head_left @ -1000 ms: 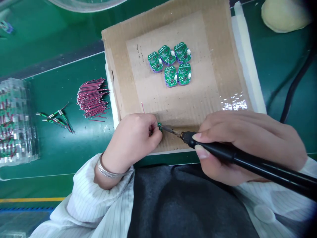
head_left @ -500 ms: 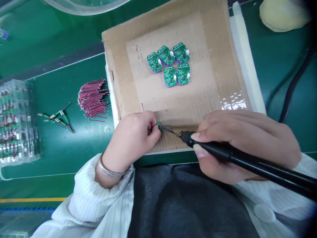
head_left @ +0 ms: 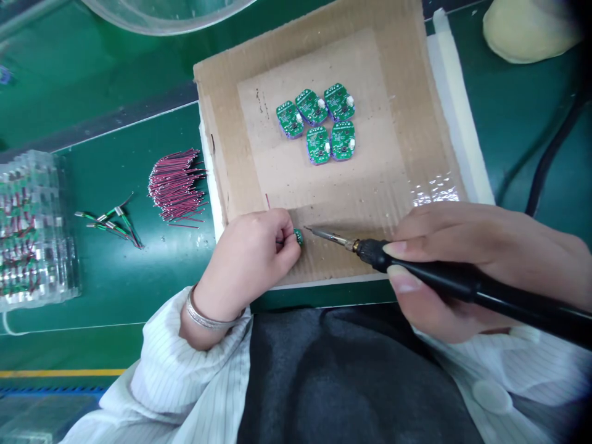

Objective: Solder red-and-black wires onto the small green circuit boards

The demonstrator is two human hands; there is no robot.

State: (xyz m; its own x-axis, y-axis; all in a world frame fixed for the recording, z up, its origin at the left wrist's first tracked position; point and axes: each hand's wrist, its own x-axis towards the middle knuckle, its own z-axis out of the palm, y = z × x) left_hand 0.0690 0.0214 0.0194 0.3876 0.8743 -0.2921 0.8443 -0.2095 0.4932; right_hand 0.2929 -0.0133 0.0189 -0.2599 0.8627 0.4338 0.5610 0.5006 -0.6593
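My left hand (head_left: pixel 259 253) is closed at the near edge of the cardboard, pinching a small green circuit board (head_left: pixel 298 237). Most of that board is hidden behind the fingers. A thin dark red wire (head_left: pixel 267 201) sticks up just beyond the knuckles. In my right hand (head_left: pixel 472 265) is a black soldering iron (head_left: pixel 430 275), its metal tip pointing left. The tip is a little to the right of the held board and apart from it. Several green circuit boards (head_left: pixel 318 145) with white connectors lie grouped farther back on the cardboard sheet (head_left: pixel 388 185).
A bundle of dark red wires (head_left: pixel 177 185) lies left of the cardboard. Beside it are small metal parts with green and red leads (head_left: pixel 111 219). Clear plastic trays (head_left: pixel 37 234) are stacked at far left. A black cable (head_left: pixel 555 154) curves at right, below a pale round object (head_left: pixel 531 31).
My right hand has drawn the soldering iron back to the right, so its tip has left the held board. My left hand keeps its pinch in nearly the same place.
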